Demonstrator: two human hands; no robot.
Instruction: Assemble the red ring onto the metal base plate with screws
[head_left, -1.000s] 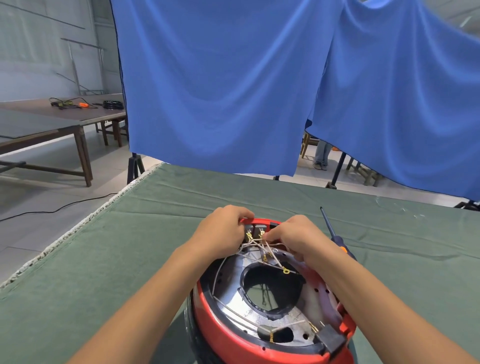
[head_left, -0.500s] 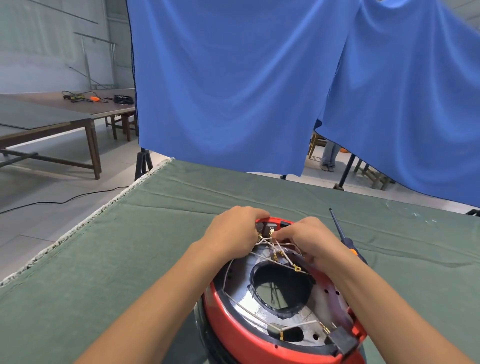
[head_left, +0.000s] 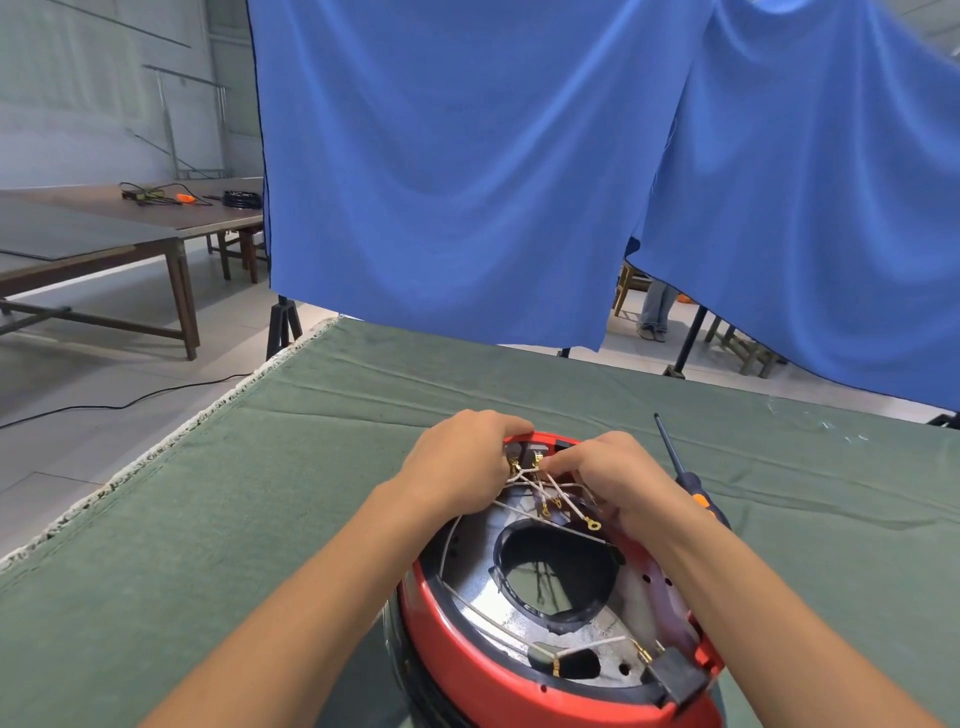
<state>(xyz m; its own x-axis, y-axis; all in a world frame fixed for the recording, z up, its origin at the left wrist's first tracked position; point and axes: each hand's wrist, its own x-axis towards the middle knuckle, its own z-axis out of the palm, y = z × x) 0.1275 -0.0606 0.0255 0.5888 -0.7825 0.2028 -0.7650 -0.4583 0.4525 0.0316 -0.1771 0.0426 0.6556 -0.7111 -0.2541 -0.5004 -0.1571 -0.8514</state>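
green cloth is covering the surface (head_left: 311, 467), where the red ring (head_left: 467, 670) is sitting around the metal base plate (head_left: 478, 587). left hand (head_left: 460, 457) and right hand (head_left: 618, 478) are seemingly pinching wires (head_left: 550, 488) at its far edge.

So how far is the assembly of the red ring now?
Done: the red ring already sits around the metal base plate. In hand: the left hand and right hand work at the wires at the far rim. Left: the screwdriver lies untouched; no screws are visible.
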